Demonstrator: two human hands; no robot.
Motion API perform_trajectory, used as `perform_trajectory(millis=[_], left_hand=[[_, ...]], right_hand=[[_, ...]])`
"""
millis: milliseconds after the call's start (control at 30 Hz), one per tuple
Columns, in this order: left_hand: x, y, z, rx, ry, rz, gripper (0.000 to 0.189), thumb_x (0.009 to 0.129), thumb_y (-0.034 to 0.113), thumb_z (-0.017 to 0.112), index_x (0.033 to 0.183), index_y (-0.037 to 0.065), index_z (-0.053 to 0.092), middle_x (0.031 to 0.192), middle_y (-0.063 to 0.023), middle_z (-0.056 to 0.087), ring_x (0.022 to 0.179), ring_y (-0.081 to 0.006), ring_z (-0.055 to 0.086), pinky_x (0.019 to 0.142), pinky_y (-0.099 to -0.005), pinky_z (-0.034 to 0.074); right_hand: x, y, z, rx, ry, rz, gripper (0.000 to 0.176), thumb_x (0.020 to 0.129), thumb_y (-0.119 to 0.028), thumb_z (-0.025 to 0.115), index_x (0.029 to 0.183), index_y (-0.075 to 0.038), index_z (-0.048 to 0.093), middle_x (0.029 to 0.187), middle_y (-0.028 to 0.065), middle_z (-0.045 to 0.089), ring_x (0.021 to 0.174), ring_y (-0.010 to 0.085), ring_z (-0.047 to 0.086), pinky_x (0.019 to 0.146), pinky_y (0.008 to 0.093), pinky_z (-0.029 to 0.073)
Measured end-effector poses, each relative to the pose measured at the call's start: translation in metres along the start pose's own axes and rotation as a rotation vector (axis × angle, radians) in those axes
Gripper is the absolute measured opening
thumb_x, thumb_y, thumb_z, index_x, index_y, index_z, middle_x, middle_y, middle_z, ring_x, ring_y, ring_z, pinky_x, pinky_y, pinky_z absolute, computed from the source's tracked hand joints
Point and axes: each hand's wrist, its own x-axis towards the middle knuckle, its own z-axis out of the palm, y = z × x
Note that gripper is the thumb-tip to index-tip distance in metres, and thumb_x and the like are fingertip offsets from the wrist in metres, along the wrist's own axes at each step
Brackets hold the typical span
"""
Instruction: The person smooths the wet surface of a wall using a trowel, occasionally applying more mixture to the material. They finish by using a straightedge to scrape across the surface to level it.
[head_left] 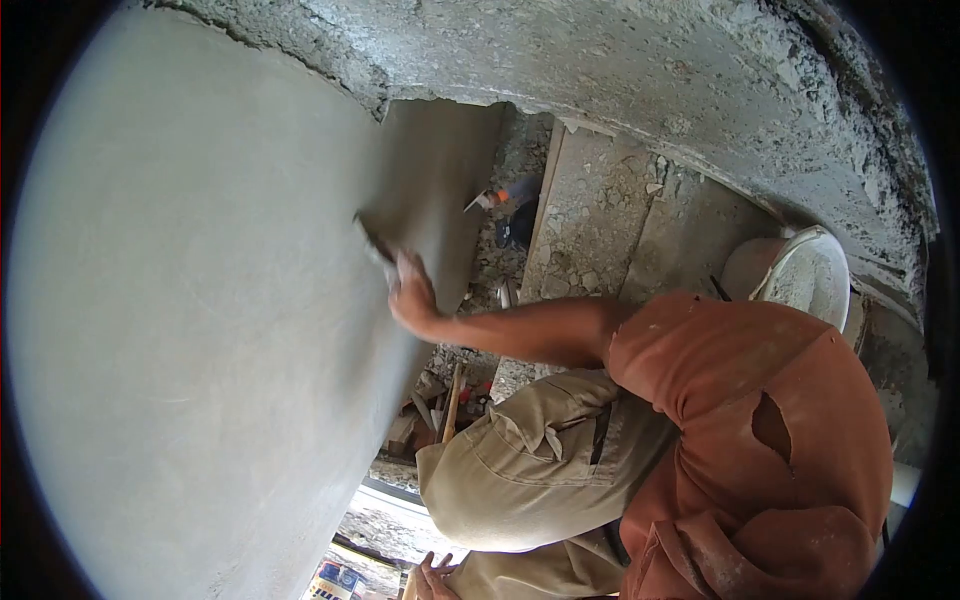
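With fingers wrapped round its handle, my right hand (412,298) holds a trowel (372,240) to the smooth grey plaster wall (200,280). I see the blade nearly edge-on, and the hand is slightly blurred. The plaster looks darker and damper around the blade than farther left. My left hand (436,578) is at the bottom of the view beside my khaki-trousered knee, partly cut off by the frame. Its visible fingers are apart, with no object seen in them.
Rough, broken concrete (600,60) runs along the top. Rubble and boards (590,210) cover the floor beyond my arm. A plaster-smeared white bucket (815,270) stands behind my shoulder. A tool with an orange band (497,197) lies near the wall's edge. A wooden stick (454,400) leans by my knee.
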Motion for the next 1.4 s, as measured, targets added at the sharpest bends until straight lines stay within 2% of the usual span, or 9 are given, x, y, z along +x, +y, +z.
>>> perform_trajectory(millis=[200, 233, 433, 733, 767, 867, 1133, 1267, 1400], left_hand=[[0.012, -0.005, -0.006, 0.126, -0.031, 0.244, 0.050, 0.106, 0.037, 0.040, 0.120, -0.007, 0.058, 0.077, -0.0141, 0.062, 0.093, -0.0346, 0.068, 0.083, -0.0431, 0.053], [-0.010, 0.022, 0.010, -0.008, 0.002, -0.026, 0.044, 0.106, 0.028, 0.042, 0.131, -0.007, 0.048, 0.126, -0.0210, 0.055, 0.108, -0.0333, 0.061, 0.089, -0.0431, 0.053], [-0.017, -0.002, 0.001, -0.009, 0.038, 0.026, 0.044, 0.106, 0.027, 0.043, 0.133, -0.007, 0.047, 0.125, -0.0223, 0.055, 0.110, -0.0333, 0.060, 0.090, -0.0411, 0.051], [-0.011, 0.003, 0.000, 0.033, 0.017, -0.055, 0.051, 0.104, 0.039, 0.046, 0.138, 0.002, 0.047, 0.120, -0.0238, 0.062, 0.106, -0.0281, 0.060, 0.094, -0.0420, 0.048], [0.000, -0.001, -0.001, 0.113, 0.009, 0.159, 0.051, 0.106, 0.037, 0.040, 0.126, -0.007, 0.053, 0.074, -0.0127, 0.060, 0.095, -0.0322, 0.068, 0.085, -0.0407, 0.051], [-0.005, 0.018, 0.010, 0.181, 0.017, 0.167, 0.051, 0.106, 0.038, 0.038, 0.124, -0.006, 0.055, 0.074, -0.0130, 0.060, 0.095, -0.0310, 0.068, 0.086, -0.0390, 0.050], [-0.024, 0.025, 0.018, 0.166, 0.112, 0.110, 0.047, 0.105, 0.034, 0.039, 0.125, -0.005, 0.057, 0.070, -0.0106, 0.059, 0.097, -0.0289, 0.067, 0.087, -0.0374, 0.048], [-0.029, 0.010, 0.013, 0.094, 0.130, 0.133, 0.046, 0.106, 0.033, 0.040, 0.126, -0.005, 0.057, 0.070, -0.0097, 0.058, 0.097, -0.0292, 0.067, 0.087, -0.0381, 0.048], [-0.037, 0.006, 0.010, 0.071, 0.145, 0.100, 0.048, 0.106, 0.034, 0.041, 0.126, -0.006, 0.057, 0.071, -0.0099, 0.058, 0.098, -0.0293, 0.067, 0.089, -0.0380, 0.048]], right_hand=[[-0.004, 0.025, -0.024, 0.083, -0.147, 0.344, 0.038, 0.096, -0.013, 0.052, 0.131, 0.000, 0.049, 0.114, 0.0237, 0.062, 0.108, 0.0359, 0.061, 0.092, 0.0485, 0.048], [0.018, 0.067, -0.005, 0.136, -0.068, 0.434, 0.031, 0.096, -0.015, 0.054, 0.122, 0.000, 0.054, 0.104, 0.0199, 0.064, 0.098, 0.0323, 0.064, 0.083, 0.0465, 0.050], [0.092, 0.110, 0.023, 0.497, -0.139, 0.735, 0.010, 0.088, -0.011, 0.055, 0.091, -0.004, 0.060, 0.074, 0.0031, 0.057, 0.064, 0.0125, 0.054, 0.056, 0.0330, 0.044], [-0.008, -0.121, -0.042, 0.543, -0.293, 0.782, 0.015, 0.095, -0.010, 0.054, 0.109, -0.003, 0.055, 0.091, 0.0016, 0.054, 0.072, 0.0111, 0.049, 0.058, 0.0310, 0.043], [-0.013, -0.112, -0.039, 0.540, -0.293, 0.781, 0.015, 0.095, -0.010, 0.054, 0.109, -0.003, 0.055, 0.091, 0.0016, 0.054, 0.072, 0.0111, 0.049, 0.058, 0.0310, 0.043], [-0.027, -0.086, -0.038, 0.556, -0.496, 0.529, 0.019, 0.099, -0.014, 0.052, 0.116, -0.005, 0.053, 0.098, 0.0032, 0.054, 0.083, 0.0128, 0.051, 0.067, 0.0326, 0.048], [0.005, 0.100, 0.014, 0.292, -0.299, 0.891, 0.035, 0.093, -0.019, 0.058, 0.124, -0.004, 0.053, 0.125, 0.0148, 0.058, 0.114, 0.0276, 0.057, 0.095, 0.0423, 0.048], [-0.004, 0.090, 0.027, 0.147, -0.546, 0.691, 0.031, 0.091, -0.016, 0.057, 0.120, -0.004, 0.057, 0.118, 0.0152, 0.061, 0.111, 0.0304, 0.059, 0.094, 0.0475, 0.048], [-0.008, 0.015, 0.031, 0.567, -0.260, 1.164, 0.029, 0.093, -0.015, 0.059, 0.120, -0.004, 0.057, 0.118, 0.0144, 0.062, 0.109, 0.0320, 0.059, 0.096, 0.0466, 0.047]])
